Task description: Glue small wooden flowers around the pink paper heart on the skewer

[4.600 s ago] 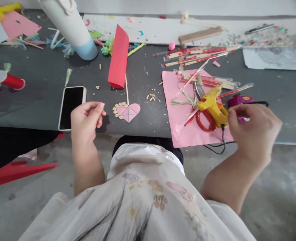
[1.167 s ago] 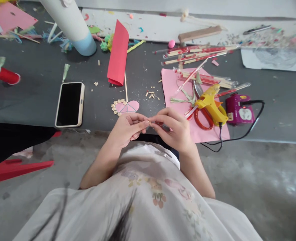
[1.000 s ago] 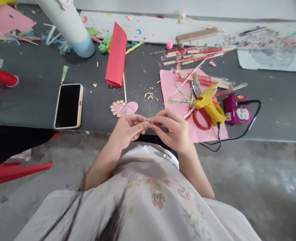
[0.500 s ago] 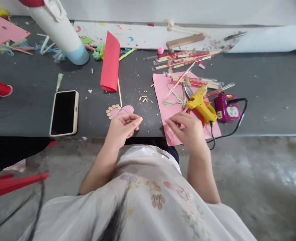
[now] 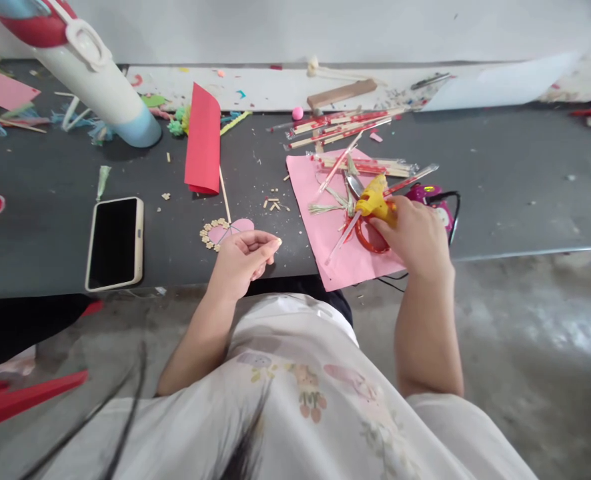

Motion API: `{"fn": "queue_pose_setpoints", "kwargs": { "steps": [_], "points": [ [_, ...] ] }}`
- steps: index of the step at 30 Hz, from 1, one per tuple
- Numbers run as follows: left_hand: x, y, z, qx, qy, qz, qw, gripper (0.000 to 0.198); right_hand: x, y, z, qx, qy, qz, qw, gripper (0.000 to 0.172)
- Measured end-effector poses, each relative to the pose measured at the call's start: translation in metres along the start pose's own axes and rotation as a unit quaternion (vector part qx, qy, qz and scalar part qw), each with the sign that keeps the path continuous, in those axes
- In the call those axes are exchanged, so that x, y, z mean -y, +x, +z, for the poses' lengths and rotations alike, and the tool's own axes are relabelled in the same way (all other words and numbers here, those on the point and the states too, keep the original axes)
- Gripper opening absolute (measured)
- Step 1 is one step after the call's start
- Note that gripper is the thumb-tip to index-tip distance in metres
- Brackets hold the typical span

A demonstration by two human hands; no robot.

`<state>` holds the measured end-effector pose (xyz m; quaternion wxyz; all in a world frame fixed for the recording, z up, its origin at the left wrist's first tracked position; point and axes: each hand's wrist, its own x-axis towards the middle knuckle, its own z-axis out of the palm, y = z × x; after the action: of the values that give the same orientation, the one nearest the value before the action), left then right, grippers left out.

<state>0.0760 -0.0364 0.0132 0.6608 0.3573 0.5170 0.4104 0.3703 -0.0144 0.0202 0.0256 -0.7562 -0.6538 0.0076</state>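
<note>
My left hand [image 5: 245,263] is closed in a pinch near the table's front edge, with a small pale piece [image 5: 279,241] at the fingertips, too small to name. Just behind it lies a pink heart-shaped paper [image 5: 239,225] on a thin stick [image 5: 225,195], its left side edged with tiny beige flower shapes [image 5: 207,233]. My right hand [image 5: 418,233] is wrapped round the handle of a yellow hot glue gun [image 5: 375,197], whose clear glue stick [image 5: 343,238] points toward my front left. Beneath the gun are orange-red scissors [image 5: 370,243] on a pink sheet [image 5: 315,233], partly hidden.
A phone [image 5: 115,243] and a tall bottle [image 5: 110,97] stand to the left, with a folded red paper [image 5: 204,140] between. Wrapped sticks [image 5: 335,128] lie at the back. Small wooden bits [image 5: 274,203] are scattered mid-table. A purple box [image 5: 430,193] with a black cable is behind my right hand.
My right hand has moved right from above the pink sheet and taken hold of the glue gun's handle. My left hand keeps its pinch. The view has shifted slightly.
</note>
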Motion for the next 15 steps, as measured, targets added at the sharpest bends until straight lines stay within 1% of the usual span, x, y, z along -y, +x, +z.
{"fn": "queue_pose_setpoints", "kwargs": {
  "steps": [7, 10, 12, 13, 14, 15],
  "points": [
    [-0.001, 0.002, 0.005, 0.020, -0.011, -0.005, 1.000, 0.031, 0.000, 0.011, 0.005, 0.013, 0.014, -0.003, 1.000, 0.037],
    [-0.001, 0.003, 0.007, 0.027, -0.028, -0.006, 0.999, 0.032, -0.001, 0.006, 0.002, -0.009, 0.024, -0.015, 1.000, 0.039],
    [-0.001, 0.004, 0.008, 0.031, -0.039, -0.011, 0.999, 0.033, -0.003, -0.001, -0.002, -0.036, 0.082, -0.017, 0.996, 0.044],
    [-0.002, 0.005, 0.008, 0.032, -0.045, -0.015, 0.998, 0.034, -0.003, -0.006, -0.004, -0.042, 0.136, -0.014, 0.990, 0.044],
    [-0.002, 0.005, 0.008, 0.034, -0.051, -0.017, 0.998, 0.034, -0.004, -0.011, -0.006, -0.046, 0.209, -0.003, 0.977, 0.043],
    [-0.003, 0.005, 0.008, 0.036, -0.057, -0.020, 0.998, 0.035, -0.004, -0.017, -0.008, -0.044, 0.293, 0.012, 0.955, 0.039]
  ]
}}
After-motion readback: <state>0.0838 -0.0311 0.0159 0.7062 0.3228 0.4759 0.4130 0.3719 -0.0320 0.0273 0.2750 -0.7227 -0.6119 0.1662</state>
